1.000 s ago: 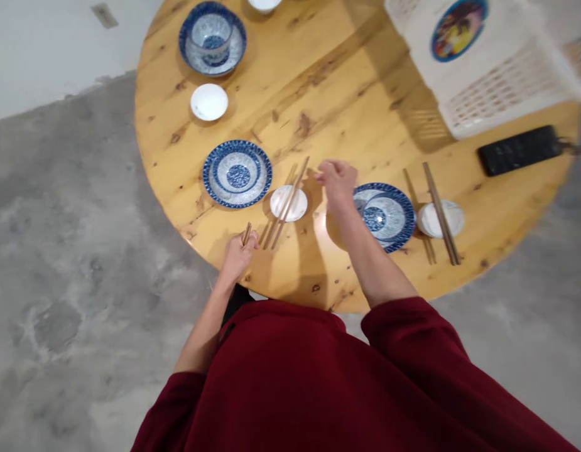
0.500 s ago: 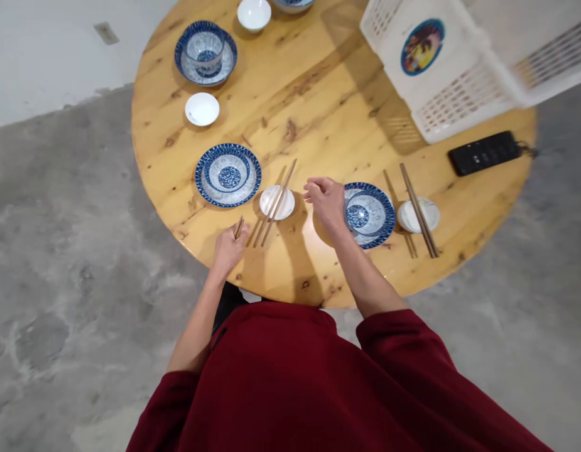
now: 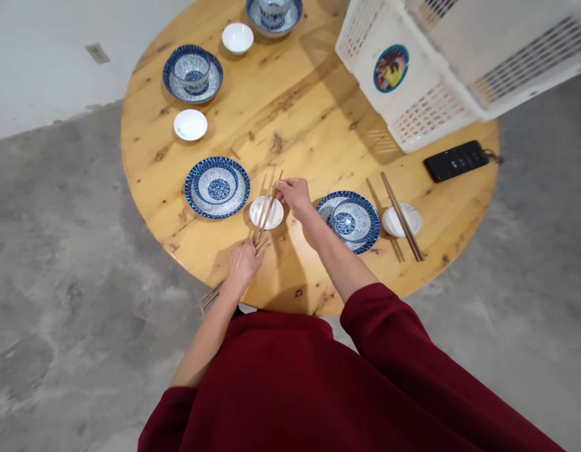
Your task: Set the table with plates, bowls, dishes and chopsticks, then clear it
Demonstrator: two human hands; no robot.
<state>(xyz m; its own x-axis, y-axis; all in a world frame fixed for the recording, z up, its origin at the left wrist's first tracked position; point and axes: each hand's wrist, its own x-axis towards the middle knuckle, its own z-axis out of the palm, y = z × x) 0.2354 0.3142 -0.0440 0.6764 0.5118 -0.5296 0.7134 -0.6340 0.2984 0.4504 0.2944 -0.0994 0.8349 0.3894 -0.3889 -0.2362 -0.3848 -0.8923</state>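
Note:
My left hand (image 3: 244, 260) is closed round a bundle of chopsticks (image 3: 213, 292), whose ends stick out past the table edge at lower left. A pair of wooden chopsticks (image 3: 269, 204) lies slanted across a small white bowl (image 3: 255, 213). My right hand (image 3: 294, 194) pinches the far end of one of this pair, its thumb and fingertips pressed together. The near ends of the pair reach my left fingers; whether these touch them I cannot tell. A blue-patterned plate with a bowl (image 3: 217, 187) stands to the left, another blue-rimmed plate (image 3: 374, 235) to the right.
Another pair of chopsticks (image 3: 403, 220) rests on a white dish (image 3: 414, 216) at right. Behind it lie a black phone (image 3: 456, 161) and a large white basket (image 3: 422, 116). More blue-patterned ware (image 3: 193, 72) and white bowls (image 3: 190, 125) line the round table's far left.
My right hand has moved left and taken hold of a chopstick on the white bowl. My left hand has come closer to that bowl, and its bundle now shows behind the wrist.

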